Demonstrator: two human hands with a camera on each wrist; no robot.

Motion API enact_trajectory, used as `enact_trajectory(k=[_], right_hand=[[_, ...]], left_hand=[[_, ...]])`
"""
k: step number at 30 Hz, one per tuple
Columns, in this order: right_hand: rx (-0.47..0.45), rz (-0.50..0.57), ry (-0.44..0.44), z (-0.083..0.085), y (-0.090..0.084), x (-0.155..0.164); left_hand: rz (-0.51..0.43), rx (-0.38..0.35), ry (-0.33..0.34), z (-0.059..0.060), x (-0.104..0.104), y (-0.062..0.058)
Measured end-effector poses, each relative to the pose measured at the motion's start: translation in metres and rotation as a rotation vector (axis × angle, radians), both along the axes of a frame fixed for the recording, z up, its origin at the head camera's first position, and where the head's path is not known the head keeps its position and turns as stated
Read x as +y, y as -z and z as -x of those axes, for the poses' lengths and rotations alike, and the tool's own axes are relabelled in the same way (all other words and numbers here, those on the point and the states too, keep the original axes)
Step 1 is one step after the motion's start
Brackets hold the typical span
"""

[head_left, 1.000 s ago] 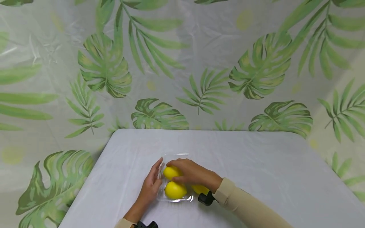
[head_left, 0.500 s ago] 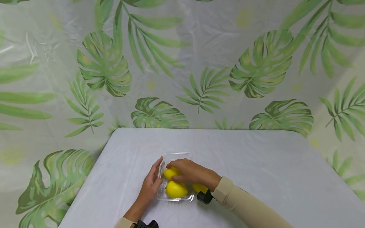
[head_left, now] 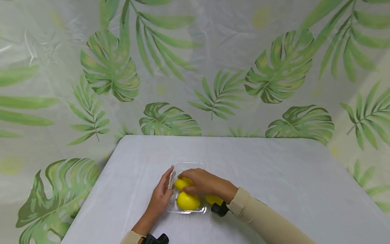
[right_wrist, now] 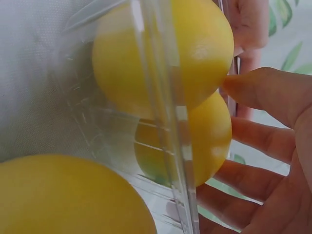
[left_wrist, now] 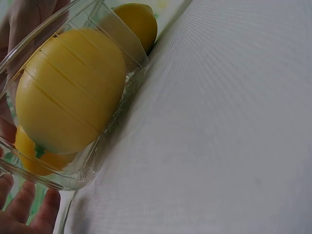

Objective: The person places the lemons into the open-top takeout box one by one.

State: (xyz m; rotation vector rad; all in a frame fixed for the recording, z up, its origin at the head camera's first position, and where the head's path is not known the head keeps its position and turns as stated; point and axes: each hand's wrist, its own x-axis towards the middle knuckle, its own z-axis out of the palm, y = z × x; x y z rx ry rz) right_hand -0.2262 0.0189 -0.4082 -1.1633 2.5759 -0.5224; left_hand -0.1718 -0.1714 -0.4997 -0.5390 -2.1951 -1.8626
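Observation:
A clear plastic container (head_left: pixel 189 212) stands on the table with two yellow lemons in it. The nearer lemon (head_left: pixel 188 201) lies at its front end. Behind it the farther lemon (head_left: pixel 183 184) is partly covered by my right hand (head_left: pixel 204 184), whose thumb and fingers curl round it. My left hand (head_left: pixel 160 194) rests along the container's left wall, its fingers fairly straight and touching the outside. In the left wrist view those fingertips (left_wrist: pixel 48 202) lie at the rim. A third lemon (head_left: pixel 213 199) sits outside, right of the container, partly hidden under my right wrist.
The table (head_left: pixel 274 169) has a white cloth over it. Behind it hangs a leaf-patterned sheet (head_left: pixel 219 51). A black wrist camera (head_left: pixel 220 209) sits on my right wrist, close to the lemon outside the container.

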Motion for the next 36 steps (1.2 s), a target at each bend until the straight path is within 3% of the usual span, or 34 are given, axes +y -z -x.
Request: enact_trajectory(k=[16,24,36], right_hand=[[0.066,-0.051,0.024,-0.004,-0.002,0.01],[0.162,-0.099,0.002,-0.006,-0.005,0.014],[0.19,-0.056,-0.003,-0.008,-0.013,0.025]], left_hand=[[-0.006,-0.01,-0.009,0.0,0.0,0.001],[-0.013,-0.001,-0.009,-0.001,0.001,-0.001],[-0.042,-0.004,0.0,-0.001,0.002,-0.001]])
